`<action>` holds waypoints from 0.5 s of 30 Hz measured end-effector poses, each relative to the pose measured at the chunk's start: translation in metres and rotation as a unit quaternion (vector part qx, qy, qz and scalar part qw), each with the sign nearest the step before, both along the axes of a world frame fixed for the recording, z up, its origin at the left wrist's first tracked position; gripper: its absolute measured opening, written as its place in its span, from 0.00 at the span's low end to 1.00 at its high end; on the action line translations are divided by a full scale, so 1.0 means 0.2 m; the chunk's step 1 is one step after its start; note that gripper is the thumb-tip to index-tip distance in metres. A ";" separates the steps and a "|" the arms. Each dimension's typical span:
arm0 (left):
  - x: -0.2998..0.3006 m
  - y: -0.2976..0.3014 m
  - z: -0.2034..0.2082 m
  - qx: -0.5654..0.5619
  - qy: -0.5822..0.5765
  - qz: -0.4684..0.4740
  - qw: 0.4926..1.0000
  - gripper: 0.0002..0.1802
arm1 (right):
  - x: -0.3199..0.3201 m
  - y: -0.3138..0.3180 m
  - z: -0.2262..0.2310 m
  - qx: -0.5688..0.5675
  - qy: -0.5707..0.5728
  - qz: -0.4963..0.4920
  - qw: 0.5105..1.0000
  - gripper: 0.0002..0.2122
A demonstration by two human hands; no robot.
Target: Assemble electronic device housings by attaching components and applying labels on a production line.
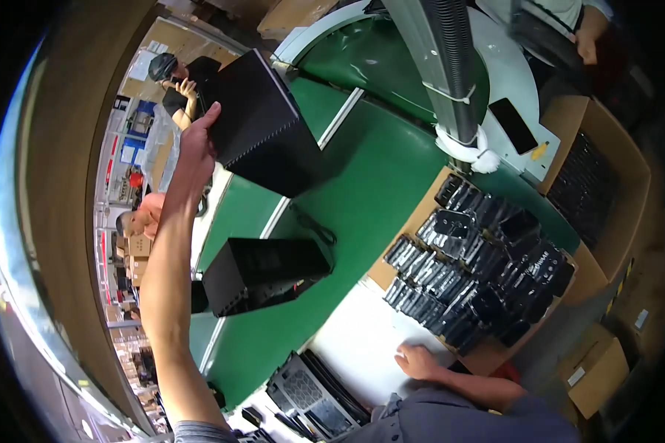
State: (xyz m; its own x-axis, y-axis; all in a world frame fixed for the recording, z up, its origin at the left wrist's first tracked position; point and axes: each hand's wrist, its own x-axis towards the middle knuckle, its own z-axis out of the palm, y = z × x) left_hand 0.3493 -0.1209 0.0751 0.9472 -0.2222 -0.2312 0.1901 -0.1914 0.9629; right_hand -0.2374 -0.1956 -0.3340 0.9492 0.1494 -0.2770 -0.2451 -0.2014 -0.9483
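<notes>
A black computer case [262, 122] is tilted above the green conveyor belt at the upper left. My left hand [202, 136] grips its left edge, thumb on the near side and the other fingers hidden behind it. My left arm is stretched far forward. Over the white tabletop [362, 325] rests my right hand [417, 362], close to my body, its fingers curled with nothing visible in them. Just beyond that hand, a cardboard tray [383, 272] carries many black pieces in clear plastic wrap [480, 266].
Another black case [266, 273] stands on the belt [369, 177], a dark cable beside it. Black mesh panels [310, 391] lie near me. A grey post [443, 66] rises at the far side. A phone [513, 125] and an open carton [635, 184] are right. Other people work nearby.
</notes>
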 end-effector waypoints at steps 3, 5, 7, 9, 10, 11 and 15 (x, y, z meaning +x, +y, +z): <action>0.44 0.06 -0.22 0.024 -0.060 0.051 0.997 0.11 | -0.03 0.00 -0.04 0.010 -0.037 0.003 0.999 0.11; 0.67 0.06 -0.38 -0.002 -0.089 0.074 0.993 0.15 | -0.04 0.00 -0.07 0.033 0.010 0.017 0.999 0.11; 0.81 0.03 -0.55 -0.022 -0.052 0.130 0.990 0.15 | -0.04 -0.02 -0.08 0.017 0.030 0.031 0.999 0.11; 1.11 0.40 -0.55 -0.027 -0.013 0.072 0.997 0.12 | -0.05 -0.01 -0.04 0.020 0.030 0.071 0.997 0.11; 1.18 0.45 -0.63 -0.073 -0.023 0.081 0.994 0.14 | -0.04 -0.02 -0.03 0.010 0.057 0.110 0.992 0.11; 1.22 0.48 -0.72 -0.119 -0.030 0.092 0.988 0.19 | -0.05 -0.02 -0.04 0.001 0.088 0.148 0.985 0.12; 1.35 0.74 -0.81 -0.018 0.041 0.148 0.988 0.22 | -0.08 -0.03 -0.05 -0.031 0.089 0.209 0.973 0.11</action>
